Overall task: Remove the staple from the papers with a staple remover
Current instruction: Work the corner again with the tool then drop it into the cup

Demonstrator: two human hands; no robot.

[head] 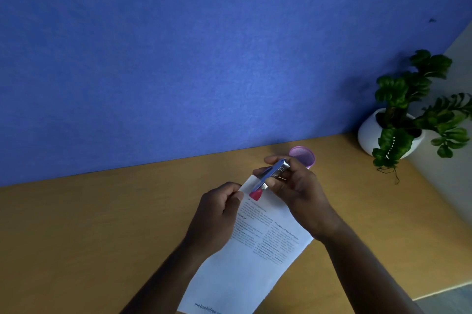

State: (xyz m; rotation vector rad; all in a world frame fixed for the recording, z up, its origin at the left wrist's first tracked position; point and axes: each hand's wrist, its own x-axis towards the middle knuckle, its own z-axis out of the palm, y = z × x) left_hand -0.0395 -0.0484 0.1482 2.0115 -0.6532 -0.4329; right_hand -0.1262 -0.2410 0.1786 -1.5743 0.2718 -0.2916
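Note:
Printed white papers [258, 249] lie on the wooden desk, their far corner lifted. My left hand [217, 214] pinches that top left corner between thumb and fingers. My right hand [293, 191] grips a slim blue and silver staple remover [272, 175], its lower metal end pressed at the paper's top corner just above a red mark [255, 195]. The staple itself is too small to make out.
A pink mesh cup [304, 155] stands just behind my right hand near the blue partition [178, 58]. A potted green plant in a white pot [367, 134] sits at the desk's far right corner. The desk edge [447, 288] runs along the right.

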